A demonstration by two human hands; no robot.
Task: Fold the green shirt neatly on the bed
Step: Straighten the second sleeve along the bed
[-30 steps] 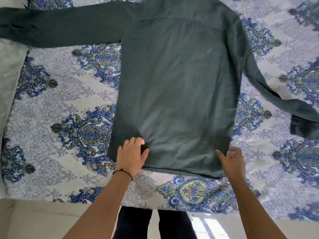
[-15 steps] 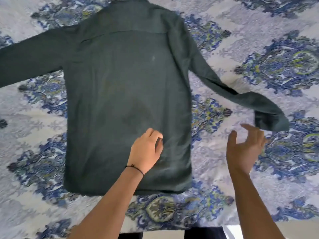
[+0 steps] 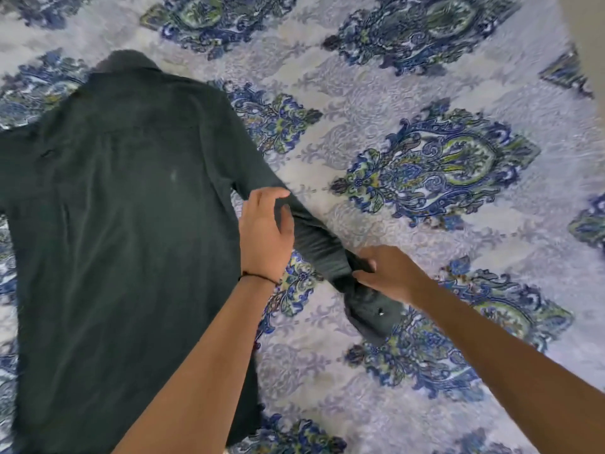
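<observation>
The bed [image 3: 409, 231] fills nearly the whole view, covered by a quilted bedspread [image 3: 376, 103] with a pale grey-white ground and a faint lacy pattern worked all over it. Large ornate medallions [image 3: 438, 165] in deep blue, green and yellow are set across it in staggered rows, running from the near edge to the far side and off both left and right. A plain beige surface [image 3: 589, 31], blurred and not identifiable, shows in the far right corner, and the light is soft and even, without hard shadows.

Two bare forearms [image 3: 196, 355], thin dark cord bracelet [image 3: 258, 277] around left wrist
</observation>
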